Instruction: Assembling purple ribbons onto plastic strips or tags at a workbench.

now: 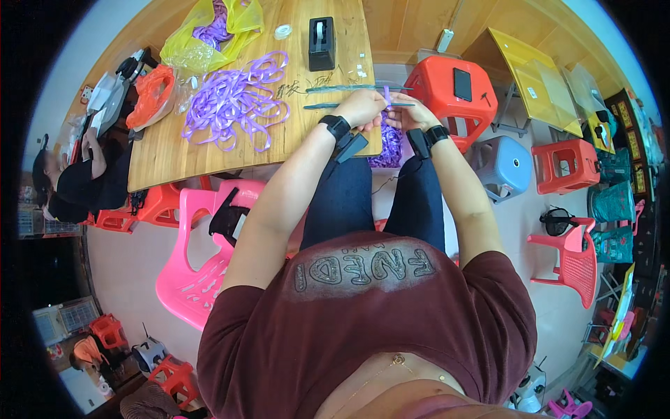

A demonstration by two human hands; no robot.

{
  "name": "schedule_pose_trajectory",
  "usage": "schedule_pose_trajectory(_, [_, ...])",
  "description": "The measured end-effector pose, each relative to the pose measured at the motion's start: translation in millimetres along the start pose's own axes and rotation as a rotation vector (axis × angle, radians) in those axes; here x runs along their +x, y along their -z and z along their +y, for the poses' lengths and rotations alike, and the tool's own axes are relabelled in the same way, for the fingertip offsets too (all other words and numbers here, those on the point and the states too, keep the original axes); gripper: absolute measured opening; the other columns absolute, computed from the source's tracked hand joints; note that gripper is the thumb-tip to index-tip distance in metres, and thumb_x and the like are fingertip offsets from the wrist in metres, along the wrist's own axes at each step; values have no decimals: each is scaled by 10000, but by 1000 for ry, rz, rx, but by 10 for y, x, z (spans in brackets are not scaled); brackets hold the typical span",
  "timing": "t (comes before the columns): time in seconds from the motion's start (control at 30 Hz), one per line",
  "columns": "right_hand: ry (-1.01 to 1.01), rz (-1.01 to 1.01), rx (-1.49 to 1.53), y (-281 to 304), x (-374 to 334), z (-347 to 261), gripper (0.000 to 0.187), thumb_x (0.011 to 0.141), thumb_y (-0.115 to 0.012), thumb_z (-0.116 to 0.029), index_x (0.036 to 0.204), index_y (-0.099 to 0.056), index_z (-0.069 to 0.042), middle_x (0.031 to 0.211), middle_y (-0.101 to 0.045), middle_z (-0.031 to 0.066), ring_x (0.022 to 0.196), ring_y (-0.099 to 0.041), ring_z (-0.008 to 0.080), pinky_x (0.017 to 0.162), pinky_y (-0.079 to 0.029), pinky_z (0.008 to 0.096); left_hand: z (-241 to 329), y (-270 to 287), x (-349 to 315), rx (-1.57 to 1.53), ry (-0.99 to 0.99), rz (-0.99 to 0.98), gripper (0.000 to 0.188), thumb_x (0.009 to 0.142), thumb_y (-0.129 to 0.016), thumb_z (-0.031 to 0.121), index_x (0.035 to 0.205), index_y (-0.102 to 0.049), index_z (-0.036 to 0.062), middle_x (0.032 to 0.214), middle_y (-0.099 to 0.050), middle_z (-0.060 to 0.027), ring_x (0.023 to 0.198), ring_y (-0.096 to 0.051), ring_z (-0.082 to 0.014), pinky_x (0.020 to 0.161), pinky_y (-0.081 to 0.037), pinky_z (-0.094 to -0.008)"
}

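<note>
Both my hands meet at the table's right edge around a short upright strip of purple ribbon [386,94]. My left hand [361,109] is closed in a pinch at the ribbon. My right hand [414,112] is curled in from the other side, fingertips at the same strip; its exact grip is partly hidden. Two thin dark green rods [335,88] lie side by side from the table out past its edge. The nearer rod runs under my left hand and across my right fingers. Below my hands, a pale box [384,162] holds a heap of purple ribbon [391,142].
On the wooden table [301,150] lie a loose tangle of purple ribbon [234,101], a black tape dispenser [322,52], a tape roll [283,31] and a yellow bag [244,26]. A red stool [436,80] at right bears a phone [462,84]. A pink chair [185,269] stands at left.
</note>
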State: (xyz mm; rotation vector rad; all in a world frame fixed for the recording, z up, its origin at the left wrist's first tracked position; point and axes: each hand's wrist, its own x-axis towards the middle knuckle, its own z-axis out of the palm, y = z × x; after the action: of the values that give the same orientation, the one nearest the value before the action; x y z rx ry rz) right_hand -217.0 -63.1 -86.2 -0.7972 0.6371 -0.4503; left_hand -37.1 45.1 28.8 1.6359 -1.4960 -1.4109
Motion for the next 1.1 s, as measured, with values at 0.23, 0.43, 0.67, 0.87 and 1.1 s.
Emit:
schedule_pose_trajectory(0.23, [-69, -96, 268, -467, -187, -197, 434, 930, -602, -413, 1169, -586, -52, 1180, -587, 131, 1045, -565, 263, 928, -473, 424, -97, 63, -29, 22, 15, 21, 283, 982, -479, 264, 822, -580, 53, 598, -583, -11, 384, -506, -84, 318, -342, -233])
schedule_pose_trajectory(0.43, [-99, -211, 156, -488, -286, -316, 708, 890, -587, -574, 1317, -516, -14, 1305, -531, 194, 1157, -519, 333, 984, -420, 441, -93, 24, 17, 11, 0, 12, 270, 985, -474, 263, 910, -609, 41, 599, -586, -8, 382, -504, -80, 321, -344, -231])
schedule_pose_trajectory(0.67, [173, 449, -1253, -1013, -485, -620, 609, 822, -630, -578, 879, -714, 23, 801, -698, 161, 778, -675, 261, 747, -528, 369, -94, 80, -26, 87, 31, 12, 328, 993, -483, 307, 831, -593, 44, 586, -580, -11, 381, -505, -82, 329, -353, -241])
schedule_pose_trajectory(0.87, [331, 615, -1419, -1043, -382, -546, 504, 806, -644, -517, 873, -733, -25, 868, -716, 169, 882, -695, 329, 764, -535, 397, -76, 11, 8, 29, -18, 25, 389, 993, -501, 373, 786, -577, 52, 582, -576, -13, 384, -509, -84, 328, -352, -238])
schedule_pose_trajectory(1.1, [213, 436, -612, -862, -429, -394, 182, 892, -632, -183, 902, -710, -19, 837, -693, 87, 776, -647, 172, 712, -522, 321, -103, 59, -49, 12, 11, 46, 311, 989, -494, 308, 835, -595, 58, 590, -577, -7, 391, -513, -81, 328, -346, -230])
